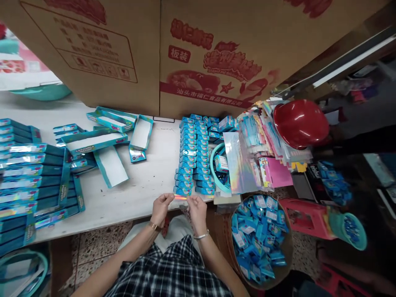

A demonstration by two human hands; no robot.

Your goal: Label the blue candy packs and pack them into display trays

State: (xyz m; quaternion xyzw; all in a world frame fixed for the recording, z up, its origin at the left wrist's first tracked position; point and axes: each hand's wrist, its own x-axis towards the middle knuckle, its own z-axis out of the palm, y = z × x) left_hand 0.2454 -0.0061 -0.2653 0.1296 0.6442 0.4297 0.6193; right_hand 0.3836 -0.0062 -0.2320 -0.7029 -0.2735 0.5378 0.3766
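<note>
1. Table (154,177), white and scuffed, is carrying rows of small blue boxes (188,144) and shallow open trays (141,134).
2. Left hand (161,209) and right hand (197,208) are pinching a shiny strip (180,197) between them near the table's front edge.
3. Printed cardboard (185,74) is towering behind; speckled floor (93,247) is showing below, and a tub (285,268) is holding blue packs (256,235).

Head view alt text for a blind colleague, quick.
Left hand and right hand hold a shiny strip between them by a white table. Rows of blue boxes lie just beyond; open trays lie left, round bin of blue packs right.
</note>
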